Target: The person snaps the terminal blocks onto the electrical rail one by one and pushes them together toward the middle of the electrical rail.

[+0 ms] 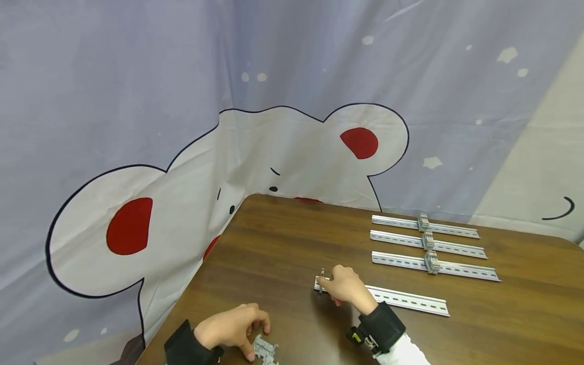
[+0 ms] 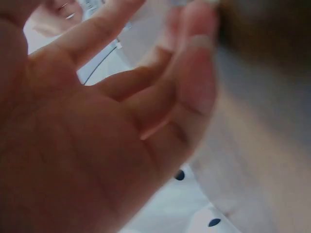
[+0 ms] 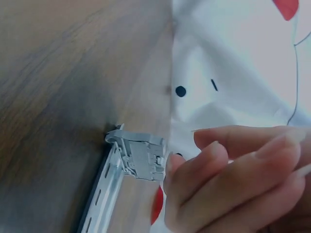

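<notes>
My right hand [image 1: 329,286] is at the left end of the nearest metal rail [image 1: 410,300] on the brown table [image 1: 283,243]. Its curled fingers [image 3: 170,167] hold a small grey terminal block [image 3: 141,158] that sits on the rail's end [image 3: 102,194]; the same terminal block [image 1: 321,280] sticks up beside the knuckles in the head view. My left hand [image 1: 255,334] rests on the table near the front edge, fingers loosely bent, right beside a small heap of grey terminal blocks [image 1: 265,351]. The left wrist view shows only a blurred bare palm [image 2: 97,145] holding nothing.
Three more rails [image 1: 433,266], each with a terminal block [image 1: 431,262] clipped on near its middle, lie parallel at the back right. A cartoon-printed cloth [image 1: 274,152] hangs behind and left of the table. The table's left edge runs close to my left hand.
</notes>
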Action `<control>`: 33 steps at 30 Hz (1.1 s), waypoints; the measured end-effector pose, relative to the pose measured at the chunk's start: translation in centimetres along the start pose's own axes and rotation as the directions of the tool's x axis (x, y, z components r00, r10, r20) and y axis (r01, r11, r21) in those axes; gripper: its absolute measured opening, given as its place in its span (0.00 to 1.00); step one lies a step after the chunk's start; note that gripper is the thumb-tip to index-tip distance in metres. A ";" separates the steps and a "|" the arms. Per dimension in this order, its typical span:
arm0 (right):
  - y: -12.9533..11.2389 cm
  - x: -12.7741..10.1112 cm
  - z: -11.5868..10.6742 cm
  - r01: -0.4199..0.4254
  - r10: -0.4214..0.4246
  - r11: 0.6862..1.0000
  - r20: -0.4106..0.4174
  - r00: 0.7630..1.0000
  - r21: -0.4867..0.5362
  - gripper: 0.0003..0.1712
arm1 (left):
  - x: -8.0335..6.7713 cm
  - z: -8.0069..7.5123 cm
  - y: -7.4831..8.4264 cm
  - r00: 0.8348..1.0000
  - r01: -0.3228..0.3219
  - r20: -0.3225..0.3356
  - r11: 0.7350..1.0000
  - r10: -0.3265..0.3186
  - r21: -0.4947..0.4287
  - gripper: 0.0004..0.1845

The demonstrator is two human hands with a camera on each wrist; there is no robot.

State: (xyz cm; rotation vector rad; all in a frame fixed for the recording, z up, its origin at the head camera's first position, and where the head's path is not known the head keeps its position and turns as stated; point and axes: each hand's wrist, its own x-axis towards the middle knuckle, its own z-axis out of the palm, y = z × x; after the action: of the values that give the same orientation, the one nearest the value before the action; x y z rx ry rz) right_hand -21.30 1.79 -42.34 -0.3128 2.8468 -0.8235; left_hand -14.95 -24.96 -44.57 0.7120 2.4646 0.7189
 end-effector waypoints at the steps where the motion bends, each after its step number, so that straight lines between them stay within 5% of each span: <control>1: 0.1 -0.1 -0.1 0.007 -0.007 1.000 0.000 1.000 0.002 0.27 | -0.1 0.3 -0.1 1.000 -0.004 -0.005 1.000 0.004 0.002 0.18; 6: 0.4 -0.5 -0.7 0.031 -0.031 0.999 0.005 1.000 0.026 0.25 | 0.2 0.6 -0.3 0.997 -0.054 -0.059 0.998 0.056 0.044 0.14; 15: 0.5 -1.1 -0.8 0.091 -0.093 0.991 0.012 0.996 0.098 0.21 | 1.5 -1.2 -0.1 0.990 -0.088 -0.114 0.996 0.089 0.019 0.10; 21: 0.8 -1.3 -0.1 0.171 -0.195 0.965 0.112 0.974 0.200 0.17 | 2.9 -1.8 0.9 0.960 -0.146 -0.229 0.986 0.161 0.080 0.12; 25: 1.2 -1.5 0.2 0.193 -0.255 0.928 0.166 0.953 0.320 0.10 | 4.4 -1.9 2.1 0.902 -0.166 -0.379 0.977 0.206 0.135 0.17; 33: 1.5 -2.1 1.2 0.121 -0.268 0.760 0.138 0.954 0.639 0.17 | 7.0 -1.2 4.3 0.710 -0.171 -0.617 0.933 0.340 0.317 0.24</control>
State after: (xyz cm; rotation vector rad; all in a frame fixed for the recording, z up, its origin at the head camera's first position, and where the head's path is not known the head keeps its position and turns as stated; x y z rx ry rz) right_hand -19.24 2.95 -44.01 -0.5653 2.1850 -1.5992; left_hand -19.45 -18.11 -43.17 1.0543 3.1903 0.9141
